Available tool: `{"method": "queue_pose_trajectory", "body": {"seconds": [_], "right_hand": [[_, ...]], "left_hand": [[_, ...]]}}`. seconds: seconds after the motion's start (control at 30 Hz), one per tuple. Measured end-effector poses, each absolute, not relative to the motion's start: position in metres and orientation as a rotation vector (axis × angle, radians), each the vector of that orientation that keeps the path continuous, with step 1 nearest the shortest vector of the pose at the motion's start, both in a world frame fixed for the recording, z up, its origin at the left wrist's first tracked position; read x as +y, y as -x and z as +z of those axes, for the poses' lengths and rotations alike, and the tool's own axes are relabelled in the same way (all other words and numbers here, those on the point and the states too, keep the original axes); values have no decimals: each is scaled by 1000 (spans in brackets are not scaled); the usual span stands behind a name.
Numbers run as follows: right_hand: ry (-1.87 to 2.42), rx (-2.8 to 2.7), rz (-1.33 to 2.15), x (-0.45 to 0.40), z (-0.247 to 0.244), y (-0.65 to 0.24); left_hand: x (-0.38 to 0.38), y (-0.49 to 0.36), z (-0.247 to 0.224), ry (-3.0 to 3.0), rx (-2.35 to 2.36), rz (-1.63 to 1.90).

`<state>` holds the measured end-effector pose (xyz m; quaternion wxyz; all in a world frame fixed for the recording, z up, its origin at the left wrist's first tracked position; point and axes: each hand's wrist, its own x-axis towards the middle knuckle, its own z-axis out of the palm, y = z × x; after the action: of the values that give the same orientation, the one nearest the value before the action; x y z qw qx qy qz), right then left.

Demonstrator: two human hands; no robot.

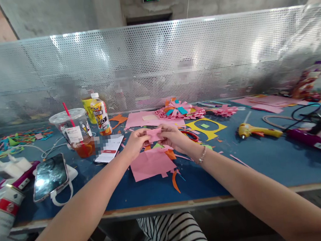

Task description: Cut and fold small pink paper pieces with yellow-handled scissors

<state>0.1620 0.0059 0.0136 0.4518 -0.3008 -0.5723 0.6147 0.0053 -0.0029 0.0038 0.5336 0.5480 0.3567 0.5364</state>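
A small pink paper piece (154, 135) is held between my two hands above the middle of the table. My left hand (137, 141) pinches its left side, and my right hand (171, 135) has its fingers closed on the right side. Below them a larger pink sheet (151, 166) lies flat, with orange and green scraps at its upper right. Behind the hands sits a layered pink paper flower (179, 110) with blue and orange bits. Red-handled scissors (190, 135) lie partly hidden by my right hand.
A drink cup (77, 136), a bottle (101, 117) and a phone (51, 176) stand or lie to the left. At the right are a yellow glue gun (258, 130) and a purple power strip (316, 141). A perforated metal screen (214, 56) rises behind.
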Motion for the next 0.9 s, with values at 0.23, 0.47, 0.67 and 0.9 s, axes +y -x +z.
{"method": "queue_pose_trajectory", "body": {"seconds": [0.23, 0.47, 0.67, 0.9], "right_hand": [[724, -1330, 1606, 10, 16, -168], [762, -1455, 1424, 14, 11, -165], [803, -1568, 1253, 17, 9, -164], [896, -1678, 1077, 21, 7, -167]], "left_hand": [[-3, -2, 8, -1122, 832, 1287], [-3, -3, 7, -1206, 903, 1327], [-2, -1, 6, -1292, 961, 1357], [0, -1, 4, -1299, 1009, 1376]]}}
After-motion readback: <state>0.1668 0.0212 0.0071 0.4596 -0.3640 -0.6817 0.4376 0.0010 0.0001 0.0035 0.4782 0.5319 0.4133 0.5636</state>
